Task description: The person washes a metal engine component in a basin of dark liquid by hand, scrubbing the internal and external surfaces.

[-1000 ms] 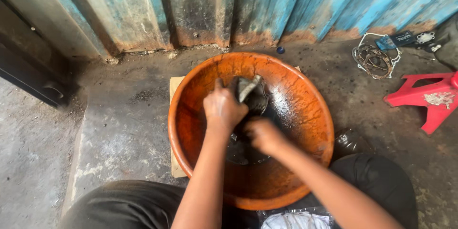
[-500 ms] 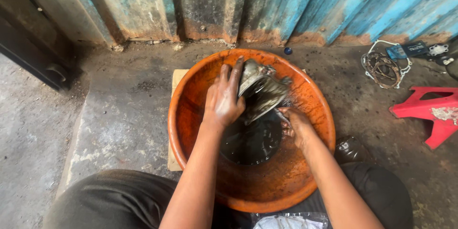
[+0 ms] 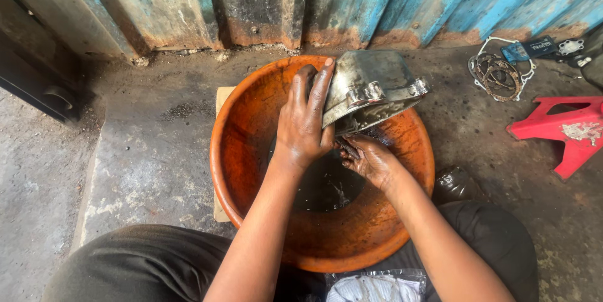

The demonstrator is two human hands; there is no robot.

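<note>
Orange plastic basin [image 3: 251,151], round, wide and shallow, inner wall streaked with dark grime. It sits on the concrete floor [image 3: 144,151] between our knees, with a pool of black oily liquid [image 3: 323,186] at the bottom.

Metal cover [image 3: 370,88]: dull grey casting, dished, with bolt lugs along a scalloped edge and an oily sheen. We hold it tilted above the far side of the basin, clear of the liquid.

Left hand [image 3: 304,120]: fingers stretched out, close together, lying flat on the cover's left face, thumb tucked under the lower edge. A clamp grip, not a fist.

Right hand [image 3: 364,157]: blackened with oil, fingers curled up against the cover's lower edge from beneath. We cannot tell whether it grips the edge or only touches it.

Behind the basin: corrugated metal wall [image 3: 402,0], blue paint flaking, rust along the bottom. Right side of the floor: red plastic stool [image 3: 559,132] tipped over, and a thin gasket [image 3: 499,72] with loose small parts, well apart from the basin. Dark trousers [image 3: 138,264] in the foreground.
</note>
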